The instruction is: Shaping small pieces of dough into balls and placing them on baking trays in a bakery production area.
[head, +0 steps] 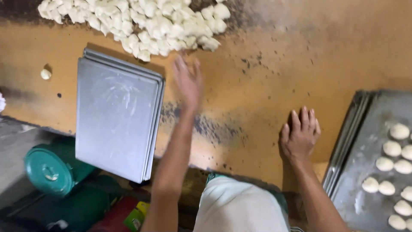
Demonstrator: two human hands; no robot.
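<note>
Our left hand [188, 81] reaches, open and empty, toward the dough heap [141, 23] at the desk's [266, 86] far edge, right hand [299, 135] flat and empty; the pieces look soft, light, sticky, so we'd pinch one gently.

dough pieces [141, 21] white; trays [116, 116] grey (floury streaks); table [266, 86] orange-brown, dark-speckled; lidded pot [49, 169] teal
</note>
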